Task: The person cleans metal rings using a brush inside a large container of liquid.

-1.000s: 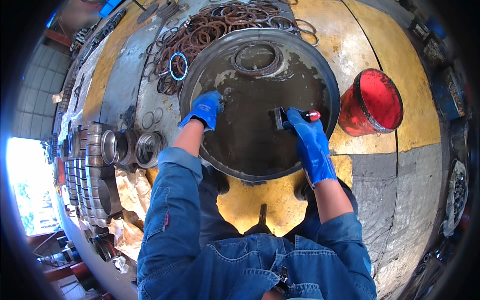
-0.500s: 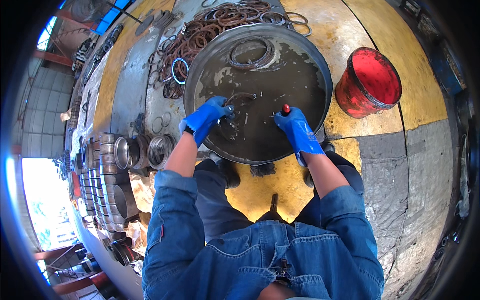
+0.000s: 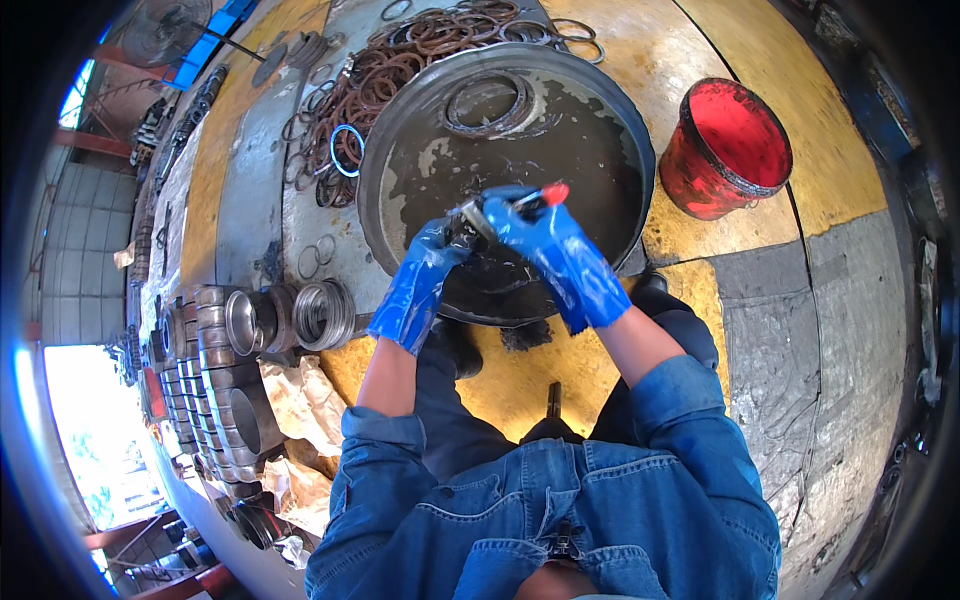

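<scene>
Both hands work close together over the near side of the big round pan; in the head view the left hand (image 3: 425, 275), in a blue glove, is curled shut around a small dark ring-like metal part (image 3: 465, 228), holding it just above the pan's murky liquid; the right hand (image 3: 550, 245), gloved the same, is closed on a red-handled brush (image 3: 535, 197), whose working end I judge to be against the part, though the bristles themselves are hidden behind the fingers; the part sits between the two hands, touching both.

As for progress, judged from how things lie: the pan (image 3: 400, 140) holds dirty grey fluid and a stack of rings (image 3: 488, 100) still resting in it at the far side, so those look yet to be scrubbed; beyond the pan's far left rim a heap of rusty brown rings (image 3: 385, 70) lies on the floor, with one blue ring (image 3: 346, 150) among them, and whether these are finished or waiting I cannot tell; to the left, shiny metal sleeves (image 3: 290, 318) stand in rows near crumpled paper; a red bucket (image 3: 725, 150) stands to the right, apart from the pan; one piece is in hand, and a good many appear left.
</scene>
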Available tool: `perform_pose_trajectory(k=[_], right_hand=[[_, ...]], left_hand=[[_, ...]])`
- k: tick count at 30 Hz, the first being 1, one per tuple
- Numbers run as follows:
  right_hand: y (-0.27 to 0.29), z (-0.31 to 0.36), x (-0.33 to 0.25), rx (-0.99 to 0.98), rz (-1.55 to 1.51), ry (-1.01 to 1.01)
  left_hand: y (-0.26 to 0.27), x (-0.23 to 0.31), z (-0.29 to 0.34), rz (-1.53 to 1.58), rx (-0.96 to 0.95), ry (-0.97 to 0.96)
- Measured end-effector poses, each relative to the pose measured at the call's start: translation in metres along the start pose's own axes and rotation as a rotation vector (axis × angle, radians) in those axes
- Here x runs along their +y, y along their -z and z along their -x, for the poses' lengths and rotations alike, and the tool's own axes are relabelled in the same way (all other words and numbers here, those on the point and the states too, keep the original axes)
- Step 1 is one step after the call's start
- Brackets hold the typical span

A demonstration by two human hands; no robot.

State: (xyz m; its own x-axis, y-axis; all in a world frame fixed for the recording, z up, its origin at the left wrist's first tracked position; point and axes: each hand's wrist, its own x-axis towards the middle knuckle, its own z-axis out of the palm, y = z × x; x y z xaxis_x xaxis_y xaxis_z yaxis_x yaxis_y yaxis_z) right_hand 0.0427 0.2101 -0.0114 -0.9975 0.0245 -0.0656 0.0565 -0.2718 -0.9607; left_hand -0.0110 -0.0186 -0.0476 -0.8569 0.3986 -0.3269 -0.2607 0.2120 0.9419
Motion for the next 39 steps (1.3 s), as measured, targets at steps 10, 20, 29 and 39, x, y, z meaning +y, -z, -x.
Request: perform_pose_trajectory(k=[10,20,29,39], right_hand=[[0.078,-0.040,0.079,0.395,0.543,-0.317],[0.022,-0.015,-0.020,0.052,0.213,-0.204],[0.081,-0.018,-0.003,0.281,0.413,-0.403],[0.070,-0.045,0.033,0.183,0.673,-0.231]], left_hand=[[-0.023,-0.007,-0.001,-0.030,0.169,0.001],[-0.047,-0.016,0.002,-0.446,0.308,-0.163],[-0.042,0.008,0.024,-0.199,0.264,-0.114],[-0.037,-0.009,0.003,0.645,0.168,0.156]])
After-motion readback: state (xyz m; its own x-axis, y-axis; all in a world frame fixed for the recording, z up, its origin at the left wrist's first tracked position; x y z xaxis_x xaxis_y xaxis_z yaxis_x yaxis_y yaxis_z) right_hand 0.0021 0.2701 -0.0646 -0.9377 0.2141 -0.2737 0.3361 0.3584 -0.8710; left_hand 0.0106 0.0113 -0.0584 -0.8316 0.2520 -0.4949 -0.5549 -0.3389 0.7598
